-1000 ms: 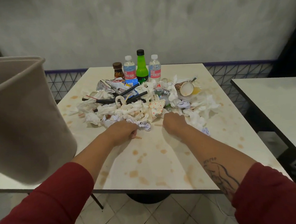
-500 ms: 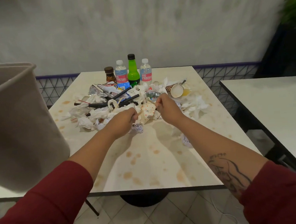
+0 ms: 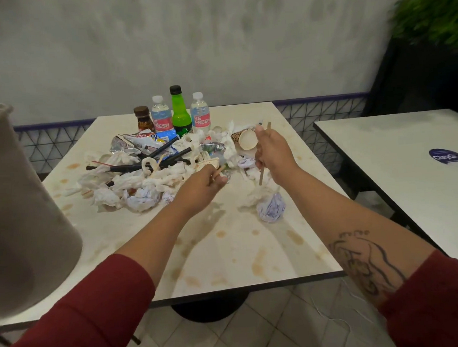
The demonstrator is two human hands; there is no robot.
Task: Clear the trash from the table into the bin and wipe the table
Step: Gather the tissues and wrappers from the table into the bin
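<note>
Left grip (image 3: 204, 181) pinching short wooden stick (image 3: 218, 171) over stained desk (image 3: 227, 256); right grip (image 3: 273, 154) clamping around longer wooden stick (image 3: 261, 174) beside paper cup (image 3: 247, 139); bin (image 3: 24, 212) sitting at left

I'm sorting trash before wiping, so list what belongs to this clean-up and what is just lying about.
Job: bin, stained table, crumpled napkins, paper cup, black straws, snack wrappers, wooden stirrers.
Lying about: second table, blue sticker, plant.
</note>
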